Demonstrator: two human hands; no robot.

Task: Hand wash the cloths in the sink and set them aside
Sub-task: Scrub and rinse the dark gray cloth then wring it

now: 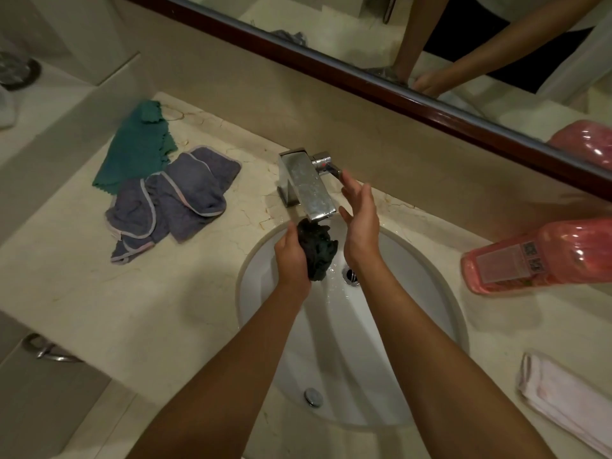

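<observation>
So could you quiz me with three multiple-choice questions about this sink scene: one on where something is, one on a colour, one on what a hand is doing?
1. Where do the green cloth and the purple cloths lie?
A. In the basin
B. On the counter left of the faucet
C. On the pink bottle

2. What colour is the cloth under the faucet?
A. White
B. Dark
C. Yellow

3. What is the right hand doing?
A. Open, fingers by the faucet handle
B. Gripping the bottle
C. Wringing the white towel

Answers:
1 B, both lie on the counter left of the sink.
2 B, the dark cloth gripped by the left hand looks nearly black.
3 A, its fingers are straight and hold nothing.
</observation>
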